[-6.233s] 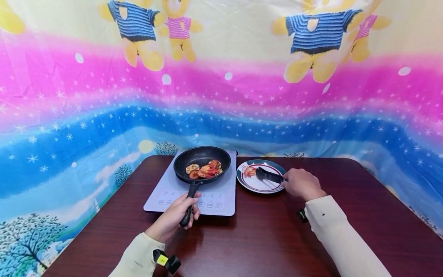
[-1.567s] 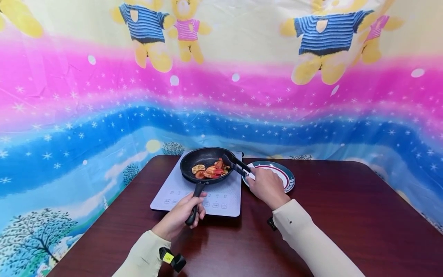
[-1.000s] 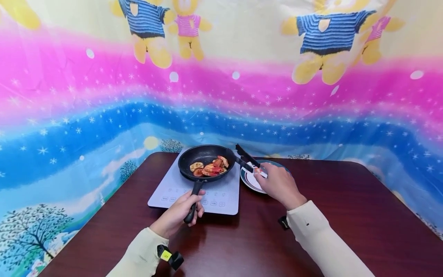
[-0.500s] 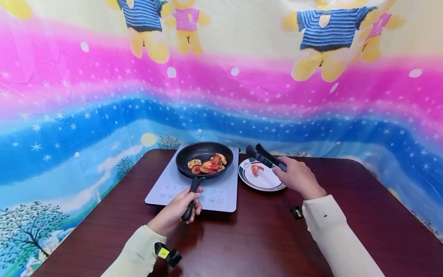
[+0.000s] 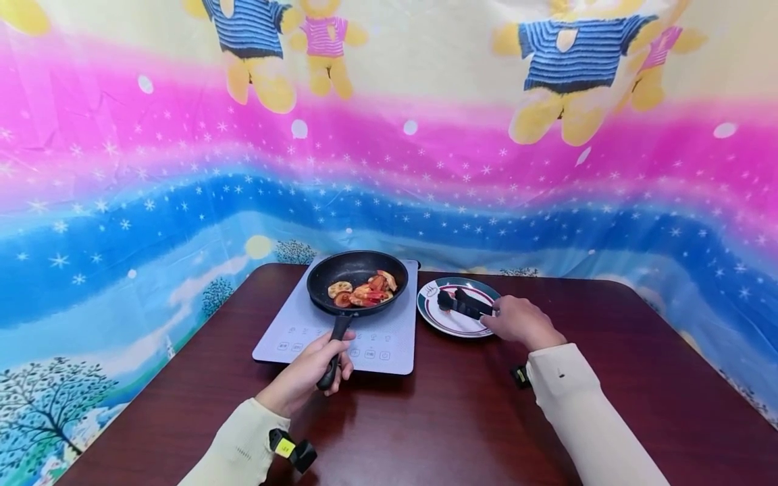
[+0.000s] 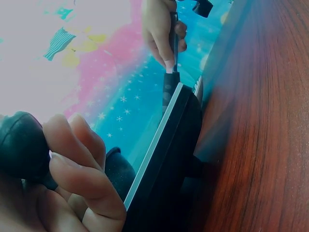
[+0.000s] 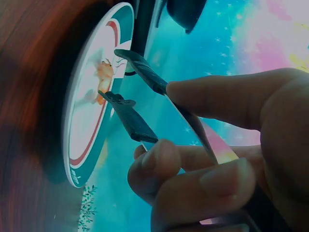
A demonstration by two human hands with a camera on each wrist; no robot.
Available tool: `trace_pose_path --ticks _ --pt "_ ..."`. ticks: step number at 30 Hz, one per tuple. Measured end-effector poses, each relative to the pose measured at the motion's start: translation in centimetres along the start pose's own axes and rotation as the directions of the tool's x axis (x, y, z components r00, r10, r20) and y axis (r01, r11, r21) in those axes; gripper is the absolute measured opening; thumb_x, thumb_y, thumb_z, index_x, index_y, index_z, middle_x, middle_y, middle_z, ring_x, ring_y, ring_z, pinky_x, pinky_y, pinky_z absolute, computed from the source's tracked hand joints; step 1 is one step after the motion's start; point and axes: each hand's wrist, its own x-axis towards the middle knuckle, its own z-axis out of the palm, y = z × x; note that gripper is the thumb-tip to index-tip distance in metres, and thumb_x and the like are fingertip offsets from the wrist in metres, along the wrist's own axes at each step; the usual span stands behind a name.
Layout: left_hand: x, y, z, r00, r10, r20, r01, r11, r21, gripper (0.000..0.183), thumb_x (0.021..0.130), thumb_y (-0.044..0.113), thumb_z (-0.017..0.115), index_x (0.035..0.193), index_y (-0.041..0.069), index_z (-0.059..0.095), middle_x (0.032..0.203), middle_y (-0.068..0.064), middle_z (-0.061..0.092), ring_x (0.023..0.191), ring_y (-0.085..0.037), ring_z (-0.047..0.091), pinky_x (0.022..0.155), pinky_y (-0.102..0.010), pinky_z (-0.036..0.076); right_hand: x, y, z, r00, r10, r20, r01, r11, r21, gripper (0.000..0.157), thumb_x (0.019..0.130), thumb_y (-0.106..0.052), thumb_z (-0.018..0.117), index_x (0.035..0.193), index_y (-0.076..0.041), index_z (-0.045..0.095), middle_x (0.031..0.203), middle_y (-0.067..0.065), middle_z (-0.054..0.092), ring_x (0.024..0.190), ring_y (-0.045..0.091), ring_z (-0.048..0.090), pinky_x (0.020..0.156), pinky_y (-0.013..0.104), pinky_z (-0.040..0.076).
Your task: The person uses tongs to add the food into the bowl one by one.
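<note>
My left hand [image 5: 306,368] grips the black handle of a frying pan [image 5: 334,266], fingers curled round it. Inside the pan lie a lotus root slice [image 5: 340,289], a round brown slice [image 5: 343,299] and reddish shrimp [image 5: 367,295]. My right hand [image 5: 521,322] holds black-tipped metal tongs [image 5: 464,305], thumb on one arm and fingers on the other. Their tips stand apart just over a white plate [image 5: 430,318] with a green and red rim. In the right wrist view, a shrimp [image 7: 104,75] lies on the plate beside the tong tips; the head view mostly hides it behind them.
The pan sits on a white induction cooker [image 5: 276,344] with touch symbols along its front. The plate stands just right of the cooker on a dark wooden table [image 5: 437,418]. A printed bear curtain [image 5: 395,169] hangs behind the table's far edge.
From the pan's right edge, the tongs have moved right and come down over the plate. Another shrimp lies at the pan's right side compared with the earliest frame. The left hand keeps its grip.
</note>
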Motion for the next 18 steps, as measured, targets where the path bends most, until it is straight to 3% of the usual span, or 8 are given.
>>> trace_pose_path --ticks 4,10,18 --pt "0.0 0.0 -0.1 1.000 -0.003 -0.002 0.003 1.000 0.004 0.048 0.099 0.021 0.042 0.138 -0.003 0.030 0.068 -0.003 0.054 0.045 -0.008 0.046 0.043 -0.023 0.036 0.1 0.1 0.2 1.000 0.004 0.009 -0.004 1.000 -0.003 0.040 0.090 -0.038 0.062 0.104 -0.001 0.065 0.083 0.010 0.058 0.078 0.025 0.053 0.061 0.040 0.043" --pt "0.0 0.0 0.0 1.000 -0.001 -0.003 0.001 1.000 0.002 0.048 0.099 0.020 0.042 0.138 -0.004 0.030 0.068 -0.002 0.054 0.045 -0.008 0.046 0.043 -0.023 0.036 0.4 -0.2 0.9 1.000 0.015 0.004 -0.014 0.999 -0.040 0.050 0.089 -0.038 0.063 0.115 0.004 0.062 0.098 0.015 0.063 0.081 0.027 0.055 0.066 0.045 0.048" --pt "-0.1 0.0 0.0 1.000 0.013 0.000 -0.013 1.000 0.013 0.047 0.099 0.021 0.041 0.136 -0.005 0.030 0.068 -0.002 0.054 0.045 -0.007 0.046 0.043 -0.023 0.036 0.8 -0.8 2.1 1.000 0.020 -0.001 -0.020 0.994 -0.107 0.048 0.092 -0.041 0.061 0.111 0.003 0.064 0.092 0.014 0.062 0.079 0.026 0.055 0.063 0.044 0.047"
